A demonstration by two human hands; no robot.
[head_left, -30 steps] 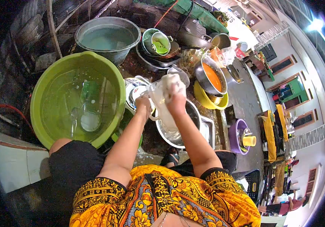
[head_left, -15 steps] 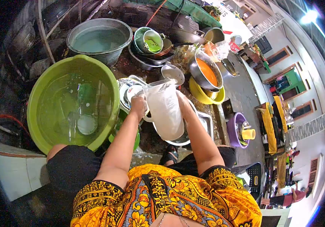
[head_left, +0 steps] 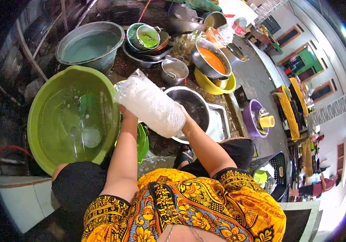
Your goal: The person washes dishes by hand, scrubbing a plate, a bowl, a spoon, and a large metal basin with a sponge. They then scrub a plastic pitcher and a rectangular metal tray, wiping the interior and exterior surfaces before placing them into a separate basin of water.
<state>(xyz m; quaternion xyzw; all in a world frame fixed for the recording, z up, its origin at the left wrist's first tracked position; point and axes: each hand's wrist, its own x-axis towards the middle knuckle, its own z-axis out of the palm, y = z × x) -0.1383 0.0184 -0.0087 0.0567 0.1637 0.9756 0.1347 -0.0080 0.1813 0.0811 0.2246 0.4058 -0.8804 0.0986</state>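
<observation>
A translucent white plastic pitcher (head_left: 152,105) is held between my two hands, tipped so its mouth end points up and left toward the big green tub. My left hand (head_left: 125,113) grips it near the mouth end, its fingers mostly hidden behind the pitcher. At the base, my right hand (head_left: 185,117) holds the other end, with its fingers partly covered. The green tub (head_left: 34,121) holds water, with a round pale shape in it. Below and right of the pitcher is a round metal basin (head_left: 195,97), beside a rectangular metal tray (head_left: 218,125).
A grey tub (head_left: 112,54) of water stands at the back left. Stacked pans and bowls (head_left: 153,52) and a small pot (head_left: 174,71) lie ahead. A pot of orange liquid (head_left: 211,60) rests over a yellow basin (head_left: 217,86). Right are a purple basin (head_left: 250,117) and black crate (head_left: 276,169).
The pitcher has swung from nearly upright to a leftward tilt, its mouth end now closer to the green tub. My left hand has moved left and its grip has turned with the pitcher.
</observation>
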